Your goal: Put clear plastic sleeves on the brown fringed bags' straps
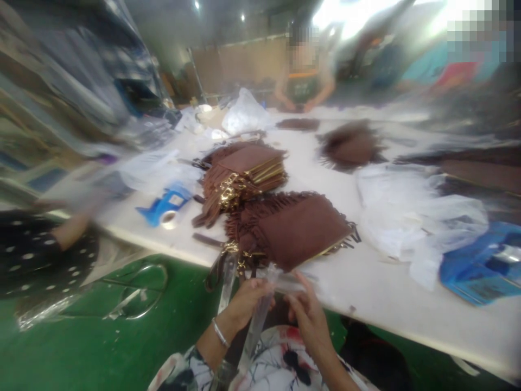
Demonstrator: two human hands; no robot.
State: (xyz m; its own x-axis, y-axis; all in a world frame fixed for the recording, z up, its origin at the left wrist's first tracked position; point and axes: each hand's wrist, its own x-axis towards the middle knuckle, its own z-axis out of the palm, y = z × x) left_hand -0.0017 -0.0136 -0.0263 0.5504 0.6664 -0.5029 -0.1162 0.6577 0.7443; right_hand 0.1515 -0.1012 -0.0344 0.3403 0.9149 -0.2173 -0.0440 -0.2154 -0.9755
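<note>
My left hand, a bangle on its wrist, pinches a clear plastic strip at the table's front edge. From there the strip hangs toward my lap, and another length reaches across to my right hand. My right fingers are bent around that end; motion blur softens their outline. Just beyond both hands lies a brown fringed bag with a gold zip edge. Its strap and gold clasps trail over the table edge near my left hand. Behind it sits a stack of similar brown bags with gold hardware.
A blue tape dispenser stands left on the white table. Clear plastic bags and a blue box lie right. More brown fringed pieces are farther back. A co-worker's arm is at left; another person is opposite.
</note>
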